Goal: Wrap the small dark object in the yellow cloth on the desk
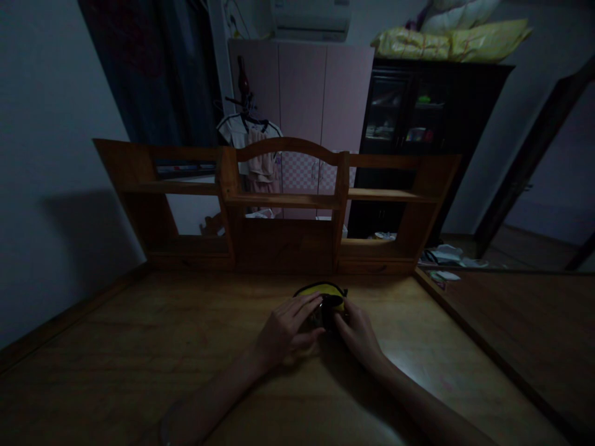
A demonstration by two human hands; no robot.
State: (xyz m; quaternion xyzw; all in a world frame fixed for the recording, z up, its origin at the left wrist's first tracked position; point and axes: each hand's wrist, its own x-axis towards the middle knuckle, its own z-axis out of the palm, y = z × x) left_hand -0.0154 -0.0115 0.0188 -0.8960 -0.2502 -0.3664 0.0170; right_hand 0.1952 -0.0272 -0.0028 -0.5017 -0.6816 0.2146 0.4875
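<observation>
A small yellow pouch [329,288] with a black edge, perhaps a zipper, lies on the wooden surface in the middle of the view. Its dark opening faces me. My right hand [360,331] grips the pouch's right side, thumb in front and fingers behind. On the other side, my left hand [287,327] curls its fingers and thumb around something dark with a shiny glint at the pouch's mouth. The dim light and my fingers hide what that is. Both forearms reach in from the near edge, and a thin band circles the left wrist.
A wooden shelf unit [283,199] with open compartments stands along the far edge of the wooden surface [186,347]. A raised wooden rail [488,350] borders the right side. Beyond are hanging clothes [260,145], a pink wardrobe [302,93] and a dark cabinet [446,111].
</observation>
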